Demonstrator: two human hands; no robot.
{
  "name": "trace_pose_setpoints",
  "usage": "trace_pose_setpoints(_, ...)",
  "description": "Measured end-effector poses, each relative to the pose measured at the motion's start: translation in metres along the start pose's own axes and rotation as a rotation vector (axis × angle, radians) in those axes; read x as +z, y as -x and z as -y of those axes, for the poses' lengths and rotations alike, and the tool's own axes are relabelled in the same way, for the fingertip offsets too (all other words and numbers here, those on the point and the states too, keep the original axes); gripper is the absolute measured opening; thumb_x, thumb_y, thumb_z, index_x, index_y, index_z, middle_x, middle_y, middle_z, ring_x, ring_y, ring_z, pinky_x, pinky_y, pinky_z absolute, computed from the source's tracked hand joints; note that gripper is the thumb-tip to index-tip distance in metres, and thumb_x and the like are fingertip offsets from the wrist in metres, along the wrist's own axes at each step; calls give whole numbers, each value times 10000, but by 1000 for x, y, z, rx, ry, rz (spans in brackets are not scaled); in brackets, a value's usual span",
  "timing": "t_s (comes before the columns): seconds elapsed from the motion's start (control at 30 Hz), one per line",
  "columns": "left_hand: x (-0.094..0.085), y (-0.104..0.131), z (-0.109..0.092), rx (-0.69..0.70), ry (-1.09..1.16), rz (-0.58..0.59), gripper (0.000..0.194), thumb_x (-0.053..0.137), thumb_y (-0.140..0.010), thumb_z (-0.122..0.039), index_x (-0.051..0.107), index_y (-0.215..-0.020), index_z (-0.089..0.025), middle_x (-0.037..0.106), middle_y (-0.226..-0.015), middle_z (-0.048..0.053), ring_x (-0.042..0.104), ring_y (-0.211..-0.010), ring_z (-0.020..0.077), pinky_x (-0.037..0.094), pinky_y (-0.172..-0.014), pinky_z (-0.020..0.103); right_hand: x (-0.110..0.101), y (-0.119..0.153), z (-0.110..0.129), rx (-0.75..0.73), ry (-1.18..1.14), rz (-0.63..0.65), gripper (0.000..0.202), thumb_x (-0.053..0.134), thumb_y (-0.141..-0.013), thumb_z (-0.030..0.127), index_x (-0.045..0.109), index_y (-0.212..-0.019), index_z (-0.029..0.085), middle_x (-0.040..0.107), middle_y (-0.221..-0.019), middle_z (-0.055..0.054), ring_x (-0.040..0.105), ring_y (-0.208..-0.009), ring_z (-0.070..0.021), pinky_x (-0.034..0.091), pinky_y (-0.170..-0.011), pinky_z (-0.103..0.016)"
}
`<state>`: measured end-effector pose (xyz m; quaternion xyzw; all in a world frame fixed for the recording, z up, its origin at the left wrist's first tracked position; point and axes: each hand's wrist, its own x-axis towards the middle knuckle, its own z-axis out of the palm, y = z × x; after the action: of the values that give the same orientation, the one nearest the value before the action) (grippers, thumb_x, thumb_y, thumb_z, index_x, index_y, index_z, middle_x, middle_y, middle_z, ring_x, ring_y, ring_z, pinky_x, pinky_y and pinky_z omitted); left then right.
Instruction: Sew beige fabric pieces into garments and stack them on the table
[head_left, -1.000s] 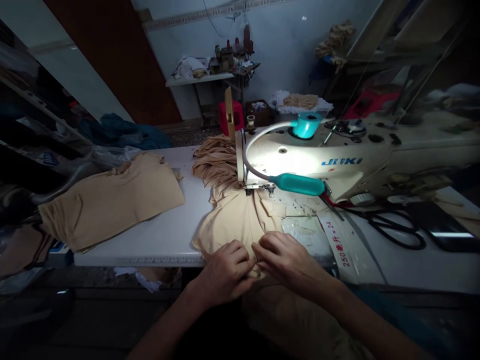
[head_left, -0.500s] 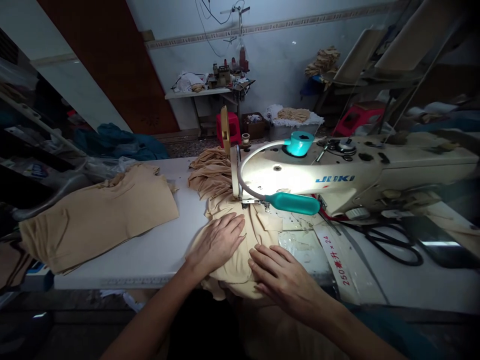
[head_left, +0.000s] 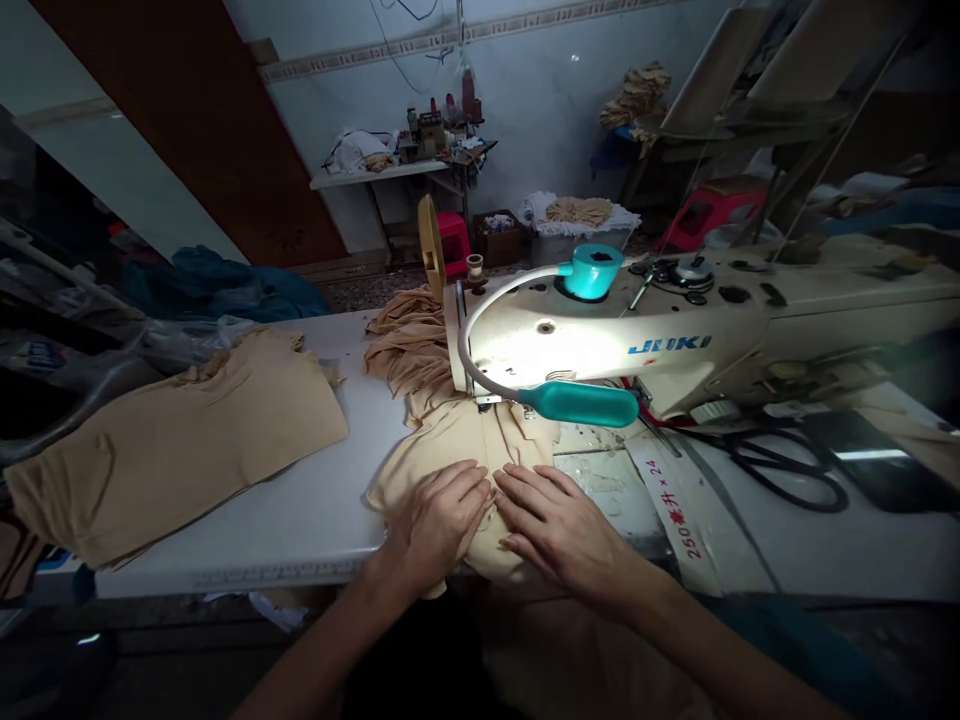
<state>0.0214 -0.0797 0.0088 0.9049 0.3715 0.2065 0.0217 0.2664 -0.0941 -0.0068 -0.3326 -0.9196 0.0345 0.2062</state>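
Observation:
A beige piece of fabric (head_left: 427,452) lies gathered under the needle area of a sewing machine (head_left: 577,345), its near end spilling over the table's front edge. My left hand (head_left: 442,515) is on the fabric's left half, fingers curled together around a fold; its thumb is hidden. Close beside it, my right hand (head_left: 559,520) rests on the right half with its fingers stretched out over the cloth. The fingertips of both hands nearly meet at a seam running toward the needle. A teal lamp (head_left: 585,403) on a bent neck lights the machine head.
A stack of beige fabric pieces (head_left: 180,440) lies on the table (head_left: 330,515) at left. Black scissors (head_left: 784,475) and a dark flat device (head_left: 877,460) lie at right. Bunched beige cloth (head_left: 405,340) sits behind the needle. Farther back are a red stool (head_left: 452,240) and another machine.
My left hand has drawn back toward me and its fingers have curled in. The right hand has come closer to it. The camera view has shifted slightly.

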Motion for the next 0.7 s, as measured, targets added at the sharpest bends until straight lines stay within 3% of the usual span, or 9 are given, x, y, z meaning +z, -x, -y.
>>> trace_pose_setpoints(0.13, 10, 12, -5, -31, -58, -6, 359, 490, -1106, -182, 649, -1426, -145, 693, -1474, 137, 639, -1409, 315, 612, -1119, 484, 5, -8, -7, 48, -20, 15, 452, 543, -1121, 371, 606, -1501, 136, 630, -1544, -166, 558, -1456, -345, 463, -1190, -577)
trace_pose_setpoints(0.37, 16, 1, 23, -35, -8, 41, 428, 469, -1121, -230, 558, -1534, -160, 629, -1556, 136, 513, -1536, 299, 525, -1223, 498, 10, -29, -17, 112, -30, -35, 435, 575, -1105, 331, 618, -1498, 151, 640, -1527, -177, 560, -1459, -334, 452, -1211, -573)
trace_pose_setpoints(0.6, 18, -18, 51, 26, 28, 79, 367, 465, -1129, -250, 613, -1457, -181, 612, -1573, 124, 470, -1566, 279, 451, -1291, 519, 12, -48, -30, 154, -31, -70, 421, 507, -1140, 376, 618, -1477, 151, 635, -1530, -170, 547, -1465, -317, 417, -1237, -543)
trace_pose_setpoints(0.7, 14, -25, 55, 28, 47, 94, 315, 444, -1138, -228, 668, -1356, -191, 617, -1568, 104, 458, -1572, 260, 424, -1312, 505, 8, -46, -22, 197, -7, -84, 387, 529, -1130, 344, 632, -1445, 145, 640, -1506, -182, 549, -1443, -333, 427, -1213, -545)
